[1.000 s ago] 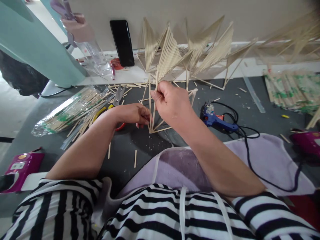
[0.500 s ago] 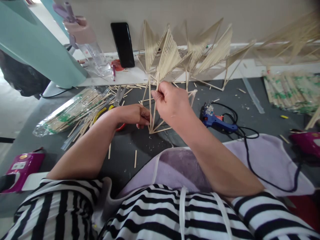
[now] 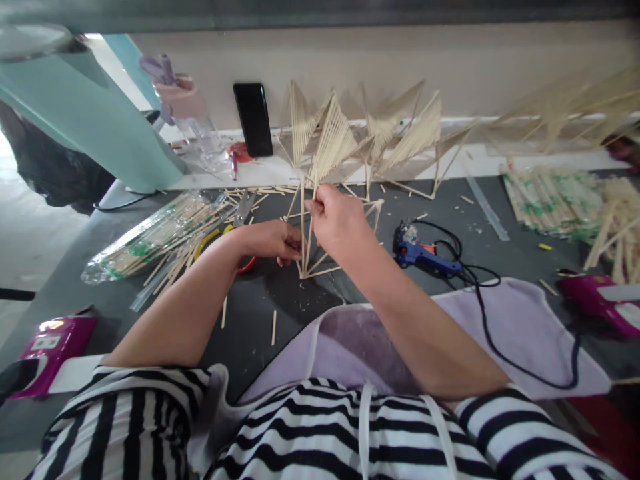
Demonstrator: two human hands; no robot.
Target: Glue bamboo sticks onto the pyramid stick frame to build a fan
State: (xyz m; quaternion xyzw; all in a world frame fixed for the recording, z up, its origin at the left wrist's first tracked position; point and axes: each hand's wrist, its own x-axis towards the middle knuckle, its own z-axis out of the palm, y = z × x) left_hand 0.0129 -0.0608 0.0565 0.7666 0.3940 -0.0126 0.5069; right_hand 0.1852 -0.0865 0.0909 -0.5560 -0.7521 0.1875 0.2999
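I am at a dark grey worktop [image 3: 260, 353] with both hands at an open, angular frame of thin, pale wooden sticks [image 3: 303, 220]. My right hand's grip [image 3: 337, 217] is pinched around one steep stick, high on the frame. My left hand's grip [image 3: 287, 245] is at the frame's lower left, fingertips at or just beside the sticks; I cannot tell whether they pinch anything.

As far as I can judge, the frame is part-built: struts meet at its near bottom corner, but the sides I can see are bare. Directly behind the frame, peaked, cream-coloured structures of closely set wooden slats [image 3: 333, 137] look much further along. Against those, slatting is what the frame lacks; whether it joins them is hidden.

Material remains: a green-printed, clear plastic bag of sticks [image 3: 145, 248] lies left of the frame, and flat, green-marked clear packets of sticks [image 3: 545, 200] well to its right. Nearer on that right side, a blue glue gun with a black cord [image 3: 433, 259] lies unheld.
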